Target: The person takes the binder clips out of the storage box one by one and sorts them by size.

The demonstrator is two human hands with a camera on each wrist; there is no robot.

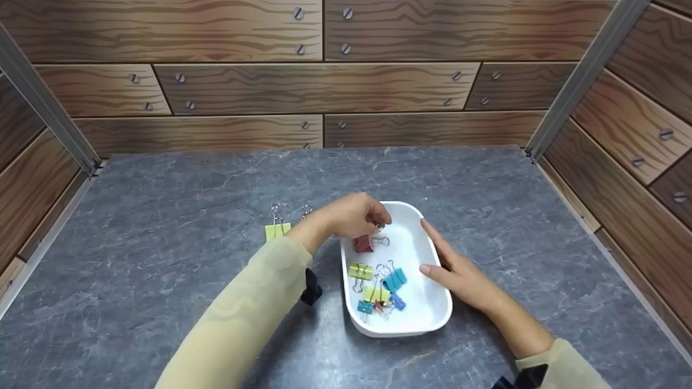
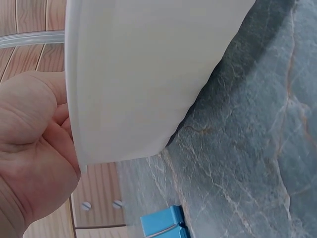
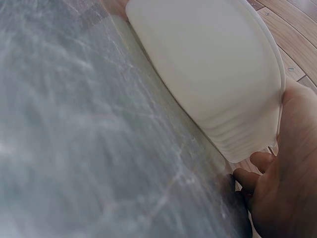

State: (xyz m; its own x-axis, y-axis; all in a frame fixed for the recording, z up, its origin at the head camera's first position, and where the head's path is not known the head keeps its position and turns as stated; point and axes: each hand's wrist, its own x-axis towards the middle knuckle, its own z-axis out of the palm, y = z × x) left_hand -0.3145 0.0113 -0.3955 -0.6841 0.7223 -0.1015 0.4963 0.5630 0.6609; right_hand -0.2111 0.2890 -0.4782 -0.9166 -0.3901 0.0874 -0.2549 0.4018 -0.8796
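Observation:
My left hand (image 1: 357,215) reaches over the left rim of a white plastic tub (image 1: 413,319), fingers bent and tips together at a wire handle. Right under those fingers lies a red binder clip (image 1: 364,244), and its other handle points right. Lower in the tub are several more binder clips, among them a yellow-green clip (image 1: 360,271), a teal clip (image 1: 394,280) and a small blue clip (image 1: 398,301). My right hand (image 1: 459,273) grips the tub's right side, thumb over the rim. The left wrist view shows the tub wall hiding the left fingertips.
Outside the tub, a yellow-green binder clip (image 1: 277,231) lies on the grey marbled table (image 1: 189,259), partly behind the left forearm. A blue binder clip (image 2: 163,222) shows on the table in the left wrist view. Wood-patterned walls (image 1: 319,89) enclose the back and sides.

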